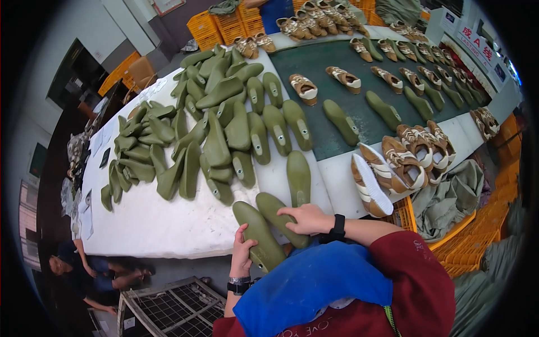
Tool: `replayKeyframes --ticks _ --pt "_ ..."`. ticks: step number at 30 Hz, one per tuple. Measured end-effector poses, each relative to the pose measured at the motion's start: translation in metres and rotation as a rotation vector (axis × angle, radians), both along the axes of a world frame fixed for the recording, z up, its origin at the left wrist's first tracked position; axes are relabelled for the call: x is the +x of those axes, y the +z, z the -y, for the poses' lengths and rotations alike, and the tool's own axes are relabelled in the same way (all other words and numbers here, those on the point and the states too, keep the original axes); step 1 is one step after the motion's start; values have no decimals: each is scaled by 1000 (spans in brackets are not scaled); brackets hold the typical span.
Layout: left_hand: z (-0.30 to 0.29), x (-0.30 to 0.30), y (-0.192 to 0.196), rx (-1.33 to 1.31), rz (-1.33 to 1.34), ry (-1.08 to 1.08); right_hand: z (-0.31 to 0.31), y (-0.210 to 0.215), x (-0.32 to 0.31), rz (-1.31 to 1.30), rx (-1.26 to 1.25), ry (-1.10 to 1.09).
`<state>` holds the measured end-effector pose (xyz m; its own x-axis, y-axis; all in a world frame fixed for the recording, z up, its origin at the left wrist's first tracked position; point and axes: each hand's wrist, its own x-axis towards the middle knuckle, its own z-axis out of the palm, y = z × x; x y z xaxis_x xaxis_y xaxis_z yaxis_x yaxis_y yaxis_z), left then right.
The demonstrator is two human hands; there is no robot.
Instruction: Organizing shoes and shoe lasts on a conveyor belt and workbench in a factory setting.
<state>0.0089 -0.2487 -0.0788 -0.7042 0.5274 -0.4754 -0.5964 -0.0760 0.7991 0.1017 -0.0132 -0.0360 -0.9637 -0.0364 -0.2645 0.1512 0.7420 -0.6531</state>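
Left hand (242,254): fingers closed on left last (256,231). Right hand (307,219): fingers half-curled on right last (274,208), grip unclear. Both long axes slant, toes pointing forward-left.

The view looks from the person's head, through the left camera of a pair — a wide fisheye, so straight edges bend toward the rim. It faces down and forward, centred just beyond the left hand (242,254) and the right hand (309,219), which are near. Past the hands — over the table (179,230) — it reaches far orange crates (204,29).
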Motion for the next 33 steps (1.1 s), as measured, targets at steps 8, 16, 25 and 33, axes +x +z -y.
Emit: replayKeyframes --ticks 8,16,25,33 --pt "-107 -34 -17 -91 -52 -88 -37 -34 15 -82 0 -236" --pt "-117 -38 -35 -261 -346 -195 -89 -49 33 -404 217 -448" --pt "-132 -24 -59 -654 -1146 -427 -92 -57 20 -95 160 -367" --pt "-110 -12 -38 -643 -1010 -379 -104 -49 13 9 103 -296"
